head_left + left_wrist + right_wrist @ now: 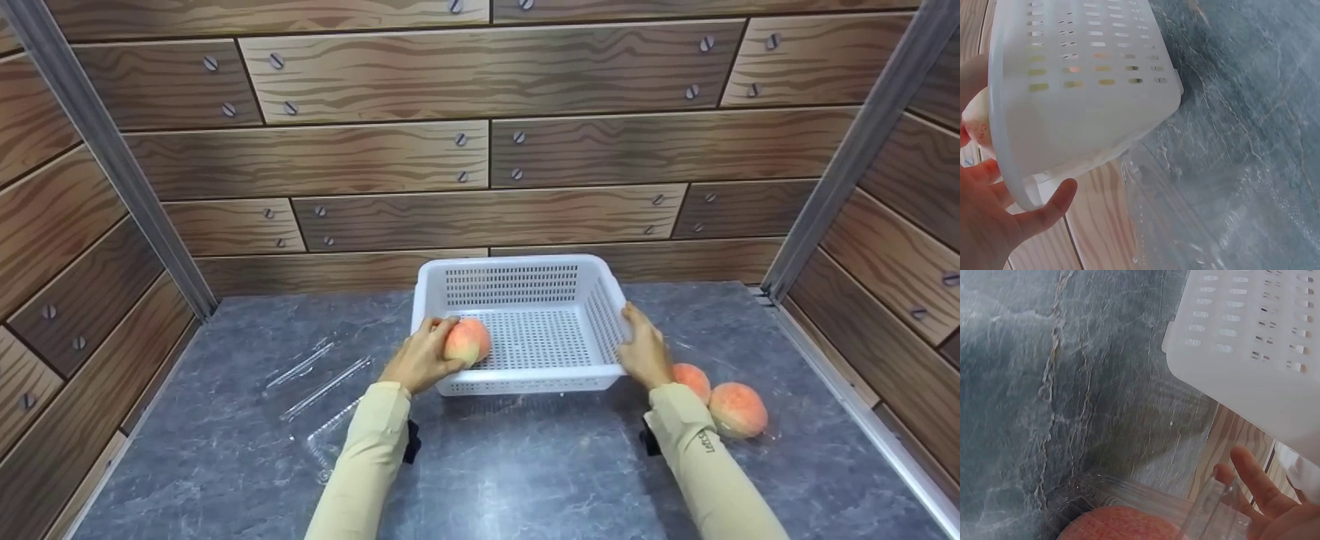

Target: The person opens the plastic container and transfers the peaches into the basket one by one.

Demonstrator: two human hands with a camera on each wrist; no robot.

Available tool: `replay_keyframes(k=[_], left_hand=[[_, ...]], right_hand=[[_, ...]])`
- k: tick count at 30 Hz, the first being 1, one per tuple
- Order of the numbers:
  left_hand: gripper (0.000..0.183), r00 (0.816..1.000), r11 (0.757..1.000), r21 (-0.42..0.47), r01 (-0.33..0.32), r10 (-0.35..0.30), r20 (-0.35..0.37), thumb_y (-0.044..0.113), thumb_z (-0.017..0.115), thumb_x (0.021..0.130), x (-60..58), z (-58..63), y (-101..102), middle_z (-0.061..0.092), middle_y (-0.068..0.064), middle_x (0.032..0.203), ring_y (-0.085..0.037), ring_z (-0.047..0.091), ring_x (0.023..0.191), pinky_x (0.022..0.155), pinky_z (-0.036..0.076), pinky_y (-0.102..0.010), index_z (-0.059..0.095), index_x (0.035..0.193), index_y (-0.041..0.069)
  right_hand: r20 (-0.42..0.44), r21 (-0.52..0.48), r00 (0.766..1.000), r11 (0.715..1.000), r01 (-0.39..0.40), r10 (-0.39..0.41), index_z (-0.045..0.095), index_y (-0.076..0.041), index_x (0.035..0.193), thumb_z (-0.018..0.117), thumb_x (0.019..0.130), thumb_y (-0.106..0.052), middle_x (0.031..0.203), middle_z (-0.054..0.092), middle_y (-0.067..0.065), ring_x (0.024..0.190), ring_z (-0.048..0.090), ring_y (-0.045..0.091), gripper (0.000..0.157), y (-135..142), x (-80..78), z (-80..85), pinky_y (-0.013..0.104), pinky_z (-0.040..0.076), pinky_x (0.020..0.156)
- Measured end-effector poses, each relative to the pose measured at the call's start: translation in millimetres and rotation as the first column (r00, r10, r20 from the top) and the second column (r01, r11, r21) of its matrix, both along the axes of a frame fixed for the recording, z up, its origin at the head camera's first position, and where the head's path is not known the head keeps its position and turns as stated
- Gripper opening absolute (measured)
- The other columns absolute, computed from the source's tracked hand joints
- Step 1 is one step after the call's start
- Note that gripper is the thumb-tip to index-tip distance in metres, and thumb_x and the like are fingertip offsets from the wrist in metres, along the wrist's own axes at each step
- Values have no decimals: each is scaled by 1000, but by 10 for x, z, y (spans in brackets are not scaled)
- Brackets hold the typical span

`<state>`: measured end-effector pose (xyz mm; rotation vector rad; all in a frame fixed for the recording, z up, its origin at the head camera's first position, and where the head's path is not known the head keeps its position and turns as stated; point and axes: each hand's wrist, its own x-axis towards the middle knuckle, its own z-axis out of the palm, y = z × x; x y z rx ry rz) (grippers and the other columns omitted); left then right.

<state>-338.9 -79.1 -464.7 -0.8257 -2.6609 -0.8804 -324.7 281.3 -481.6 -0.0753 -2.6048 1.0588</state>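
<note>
A white perforated plastic basket (525, 380) stands in the middle near the back wall. Inside its left front corner is a pinkish-yellow peach (469, 341), held by my left hand (424, 358) between thumb and fingers. The left wrist view shows this hand at the basket's rim, with the peach (979, 121) partly hidden behind the wall. At the basket's right side, my right hand (645, 351) grips the rim. Two more peaches lie beside the right forearm: one (691, 381) partly covered by the sleeve, the other (739, 410) in fuller view.
Clear plastic packaging (326, 386) lies on the grey marbled tabletop (525, 472) at the left. More clear plastic (1207, 506) surrounds a peach near the right hand. Wood-patterned panels (480, 157) enclose the back and sides, with metal posts in the corners.
</note>
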Motion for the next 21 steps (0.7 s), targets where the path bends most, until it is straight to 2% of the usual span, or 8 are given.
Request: replay_keyframes(k=[4,9,15,21], left_hand=[[64,1000,1000,18,12,-12,9,16,81,79,-16,-11,13,58,-24,123,-45,63,104,89,54,-56,52,133,-2],[57,1000,999,31,19,-19,12,15,83,79,-34,-24,51,57,-25,122,-44,61,108,92,52,-57,52,124,1],[54,998,1000,12,-27,26,62,18,82,81,-39,-35,80,58,-24,125,-45,60,112,92,52,-59,55,126,4],[58,994,997,-42,-62,65,88,25,82,79,-54,-28,129,60,-22,118,-42,62,104,88,53,-58,59,129,6]], right_hand=[[13,2,1000,1000,-2,2,43,9,146,51,75,12,153,40,27,132,44,52,72,-10,4,8,63,36,108],[17,8,1000,1000,7,-7,39,8,149,50,74,10,150,45,25,135,42,50,75,2,11,17,61,35,110],[11,-3,1000,1000,0,0,39,8,149,51,76,12,150,45,26,133,45,50,74,-8,2,5,61,36,110],[10,-2,1000,1000,6,-6,40,8,149,52,76,12,149,46,26,131,46,50,74,1,12,6,61,37,109]])
